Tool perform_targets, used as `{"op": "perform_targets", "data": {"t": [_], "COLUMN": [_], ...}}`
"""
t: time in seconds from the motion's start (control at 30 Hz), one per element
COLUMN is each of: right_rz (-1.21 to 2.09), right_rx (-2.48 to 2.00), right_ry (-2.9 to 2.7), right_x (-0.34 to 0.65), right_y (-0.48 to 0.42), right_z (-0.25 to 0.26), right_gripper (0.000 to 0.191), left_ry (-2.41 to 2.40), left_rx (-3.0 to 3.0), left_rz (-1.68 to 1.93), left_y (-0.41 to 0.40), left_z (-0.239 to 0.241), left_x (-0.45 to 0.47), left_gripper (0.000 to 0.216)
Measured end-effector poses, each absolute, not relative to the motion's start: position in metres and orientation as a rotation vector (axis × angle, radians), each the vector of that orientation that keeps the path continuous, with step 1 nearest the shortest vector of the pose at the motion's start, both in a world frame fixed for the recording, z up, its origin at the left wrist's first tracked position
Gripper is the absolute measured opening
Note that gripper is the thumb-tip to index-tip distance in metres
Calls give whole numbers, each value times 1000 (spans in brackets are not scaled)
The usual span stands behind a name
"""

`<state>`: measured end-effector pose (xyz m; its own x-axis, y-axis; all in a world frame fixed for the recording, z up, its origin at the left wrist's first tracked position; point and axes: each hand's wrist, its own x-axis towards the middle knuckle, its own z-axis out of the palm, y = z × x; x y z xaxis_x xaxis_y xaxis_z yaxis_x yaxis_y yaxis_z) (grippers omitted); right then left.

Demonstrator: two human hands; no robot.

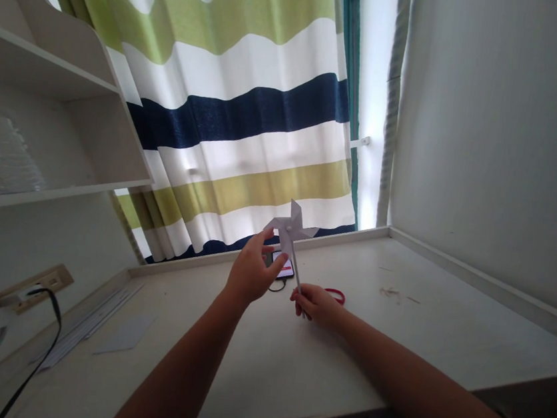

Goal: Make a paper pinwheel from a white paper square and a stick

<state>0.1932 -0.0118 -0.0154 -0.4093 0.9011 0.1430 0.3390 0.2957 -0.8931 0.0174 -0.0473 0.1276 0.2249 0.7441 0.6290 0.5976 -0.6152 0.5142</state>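
A white paper pinwheel [290, 226] on a thin stick stands upright over the pale desk [261, 361]. My right hand [315, 305] is closed round the bottom of the stick, resting near the desk top. My left hand [250, 271] reaches up to the wheel, its fingertips pinching one of the paper blades at the left. Both forearms stretch in from the bottom of the view.
A phone [282, 264] with a cable lies on the desk behind the pinwheel, and red-handled scissors [335, 295] sit just behind my right hand. Paper sheets [123, 335] lie at the left near a wall socket [43, 283]. Shelves stand left, a striped curtain behind.
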Motion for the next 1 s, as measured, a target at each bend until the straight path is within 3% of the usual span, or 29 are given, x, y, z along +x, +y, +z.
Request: {"op": "perform_targets", "data": {"t": [0.13,0.33,0.43,0.53,0.63,0.9,1.0], "right_rz": [1094,1123,1137,1147,1148,1104,1076], "right_rx": [-1091,-1073,-1071,-1083,-1094,-1118,-1143], "right_ry": [-1895,-1895,-1900,-1905,-1912,-1904,-1889], "right_x": [194,197,198,197,197,204,207], "right_y": [-15,-15,-13,-12,-12,-8,-7], "right_z": [-12,-10,-12,-14,-15,-11,-11], "right_gripper": [28,29,30,30,30,30,30], "left_ry": [1207,1251,1361,1376,1263,1309,1298], "left_rx": [2292,2296,2255,2319,2585,2515,2493], "left_rz": [1260,1228,1383,1534,1477,1278,1210], "left_y": [-43,-44,-38,-30,-23,-27,-27], "left_z": [112,100,108,121,130,105,80], "left_x": [32,33,28,26,31,35,23], "left_gripper": [58,32,38,58,72,63,48]}}
